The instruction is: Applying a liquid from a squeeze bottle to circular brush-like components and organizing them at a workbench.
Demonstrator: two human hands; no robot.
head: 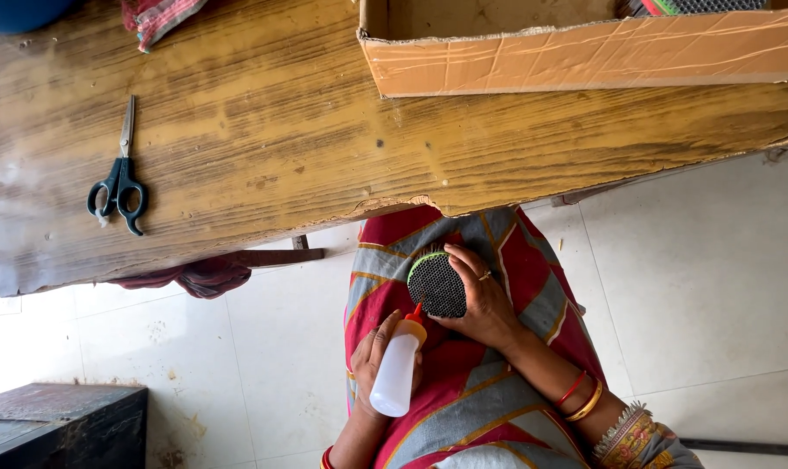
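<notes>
A person sits at a wooden worktop, seen from above, with both hands over a lap draped in red, grey and gold striped cloth.

The left hand has its fingers wrapped around a squeeze bottle, white and translucent with an orange cap and a red nozzle. The bottle tilts so the nozzle points up and right, its tip touching the lower left edge of a disc.

The right hand grips that disc, fingers curled over its top and right side. The disc is round, covered in dark mesh, with a green rim showing on its upper left. It sits just below the worktop's near edge, over the lap. The right wrist wears red and gold bangles.

On the worktop, far left, lie black-handled scissors, shut. At the far right stands an open cardboard box. A red checked cloth lies at the far edge. Pale floor tiles lie beneath.
</notes>
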